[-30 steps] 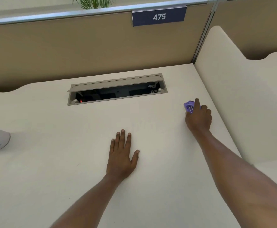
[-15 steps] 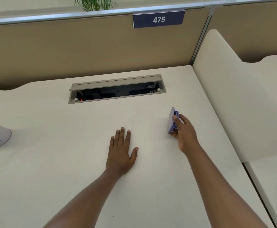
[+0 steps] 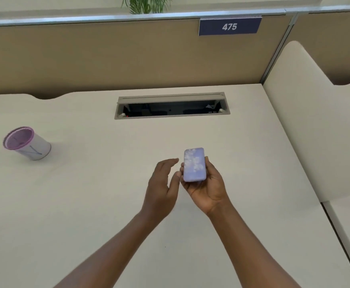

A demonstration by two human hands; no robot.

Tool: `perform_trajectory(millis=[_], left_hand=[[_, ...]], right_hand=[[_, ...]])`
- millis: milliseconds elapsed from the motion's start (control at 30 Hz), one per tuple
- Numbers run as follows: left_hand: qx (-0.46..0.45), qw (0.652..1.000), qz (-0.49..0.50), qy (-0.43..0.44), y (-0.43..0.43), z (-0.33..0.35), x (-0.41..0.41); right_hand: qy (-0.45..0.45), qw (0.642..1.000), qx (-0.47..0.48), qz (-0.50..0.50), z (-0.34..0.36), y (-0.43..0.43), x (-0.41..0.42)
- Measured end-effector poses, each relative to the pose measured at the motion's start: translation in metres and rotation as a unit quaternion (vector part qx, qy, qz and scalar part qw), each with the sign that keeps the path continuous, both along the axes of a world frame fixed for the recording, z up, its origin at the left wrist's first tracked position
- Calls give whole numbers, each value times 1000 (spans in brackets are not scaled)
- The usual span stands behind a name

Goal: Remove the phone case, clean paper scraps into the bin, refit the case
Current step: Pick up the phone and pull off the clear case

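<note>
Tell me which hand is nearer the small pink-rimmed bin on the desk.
Left. The left hand hangs open above mid-desk, to the right of the bin with bare desk between them. The right hand, holding the phone, is just beyond it, farther right.

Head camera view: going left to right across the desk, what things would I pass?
Small bin with the pink rim → left hand → cased phone held in the right hand → cream side divider.

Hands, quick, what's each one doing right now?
Left hand: open, holding nothing, beside the phone.
Right hand: closed on the cased phone.
</note>
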State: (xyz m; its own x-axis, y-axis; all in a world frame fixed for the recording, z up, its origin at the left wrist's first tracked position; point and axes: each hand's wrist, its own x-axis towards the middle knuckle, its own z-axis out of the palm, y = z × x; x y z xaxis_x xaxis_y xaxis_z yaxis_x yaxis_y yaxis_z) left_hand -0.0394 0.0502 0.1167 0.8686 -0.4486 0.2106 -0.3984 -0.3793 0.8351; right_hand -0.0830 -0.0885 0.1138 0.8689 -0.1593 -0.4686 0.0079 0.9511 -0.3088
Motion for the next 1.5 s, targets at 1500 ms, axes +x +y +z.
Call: perform_trajectory(millis=[1500], left_hand=[[128,933,-182,-284,101,65,10]], right_hand=[[-26,994,-66,89,30,83,2]])
